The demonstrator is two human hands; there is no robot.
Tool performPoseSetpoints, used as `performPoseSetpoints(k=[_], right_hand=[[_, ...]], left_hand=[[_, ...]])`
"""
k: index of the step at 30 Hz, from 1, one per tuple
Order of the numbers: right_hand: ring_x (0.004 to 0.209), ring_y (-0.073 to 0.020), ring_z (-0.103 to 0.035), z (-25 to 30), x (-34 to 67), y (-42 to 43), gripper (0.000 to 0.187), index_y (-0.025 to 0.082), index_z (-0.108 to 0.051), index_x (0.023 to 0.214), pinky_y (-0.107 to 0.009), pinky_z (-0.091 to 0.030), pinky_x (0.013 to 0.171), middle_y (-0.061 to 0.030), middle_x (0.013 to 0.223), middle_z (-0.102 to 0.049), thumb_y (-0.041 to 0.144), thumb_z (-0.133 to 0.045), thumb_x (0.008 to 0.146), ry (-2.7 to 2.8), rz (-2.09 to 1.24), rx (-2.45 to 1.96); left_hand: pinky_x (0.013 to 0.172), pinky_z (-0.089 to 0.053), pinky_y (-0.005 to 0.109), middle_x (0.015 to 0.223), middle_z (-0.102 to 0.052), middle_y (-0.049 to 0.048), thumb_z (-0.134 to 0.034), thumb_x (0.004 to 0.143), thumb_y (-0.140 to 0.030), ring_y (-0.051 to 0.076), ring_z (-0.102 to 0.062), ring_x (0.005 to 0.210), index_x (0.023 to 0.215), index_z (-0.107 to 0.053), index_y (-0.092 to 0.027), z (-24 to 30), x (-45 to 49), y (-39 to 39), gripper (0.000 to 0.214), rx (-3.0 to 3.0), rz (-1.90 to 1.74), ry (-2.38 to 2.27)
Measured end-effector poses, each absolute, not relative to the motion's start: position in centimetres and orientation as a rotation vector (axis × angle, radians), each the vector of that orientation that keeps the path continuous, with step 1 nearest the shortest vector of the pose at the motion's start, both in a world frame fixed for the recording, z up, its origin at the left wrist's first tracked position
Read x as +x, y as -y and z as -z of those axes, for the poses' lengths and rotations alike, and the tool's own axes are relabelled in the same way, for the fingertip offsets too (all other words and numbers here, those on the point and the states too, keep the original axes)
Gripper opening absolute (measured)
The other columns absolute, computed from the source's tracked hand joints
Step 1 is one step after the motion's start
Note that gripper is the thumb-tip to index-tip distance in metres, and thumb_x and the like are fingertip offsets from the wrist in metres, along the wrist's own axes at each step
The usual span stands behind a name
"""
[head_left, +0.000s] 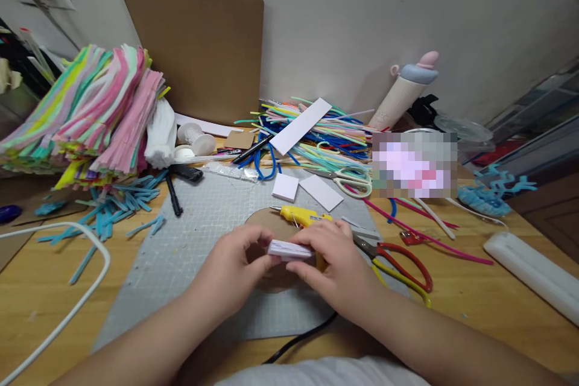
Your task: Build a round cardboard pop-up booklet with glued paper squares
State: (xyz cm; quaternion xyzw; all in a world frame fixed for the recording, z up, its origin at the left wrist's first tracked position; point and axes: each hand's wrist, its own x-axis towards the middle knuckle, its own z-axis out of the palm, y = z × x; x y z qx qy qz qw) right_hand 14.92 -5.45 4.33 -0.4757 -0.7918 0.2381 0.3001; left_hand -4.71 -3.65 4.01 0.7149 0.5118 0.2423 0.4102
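My left hand (235, 262) and my right hand (332, 265) pinch the two ends of a small stack of white foam pieces (289, 249), held level just above a grey cutting mat (181, 247). Under the hands lies a brown cardboard circle (265, 220). A yellow glue gun (302, 215) rests on the mat right behind my right hand, its black cord (301, 338) running toward me. Two loose white foam squares (286, 187) lie farther back on the mat.
Red-and-yellow scissors (398, 262) lie right of my right hand, white scissors (350, 180) behind. Pipe cleaners are heaped at left (90, 108) and at the back (312, 132). A cardboard sheet (194, 42) leans on the wall. A white cable (76, 301) curves at left.
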Motion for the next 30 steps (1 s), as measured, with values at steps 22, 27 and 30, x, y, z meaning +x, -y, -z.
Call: performPoseSetpoints(k=[22,27,30], right_hand=[[0.082,-0.0203,-0.058,-4.1,14.5,4.4,0.009,0.023,-0.071,0.083,-0.039,-0.028,0.079,-0.0017,0.080,-0.070,0.015,-0.073,0.079,2.126,-0.633,-1.435],[0.080,-0.0200,-0.057,-4.2,14.4,4.2,0.008,0.022,-0.071,0.081,-0.038,-0.028,0.078,-0.0020,0.078,-0.070,0.015,-0.072,0.079,2.132,-0.638,-1.427],[0.079,-0.0198,-0.057,-4.1,14.4,4.2,0.009,0.023,-0.071,0.082,-0.038,-0.027,0.077,-0.0014,0.077,-0.070,0.014,-0.071,0.079,2.138,-0.632,-1.415]], left_hand=[[0.060,-0.040,0.026,0.070,-0.069,0.0016,-0.068,0.073,-0.024,0.018,-0.060,0.068,0.072,-0.072,-0.018,-3.6,-5.1,2.0,0.008,1.839,-0.514,-1.348],[0.059,-0.039,0.025,0.069,-0.069,0.0009,-0.067,0.073,-0.023,0.017,-0.060,0.066,0.070,-0.071,-0.017,-3.9,-5.0,1.9,0.008,1.853,-0.523,-1.340],[0.059,-0.039,0.025,0.069,-0.069,0.0005,-0.066,0.074,-0.023,0.017,-0.060,0.067,0.070,-0.071,-0.018,-4.0,-5.0,2.0,0.008,1.879,-0.520,-1.334]])
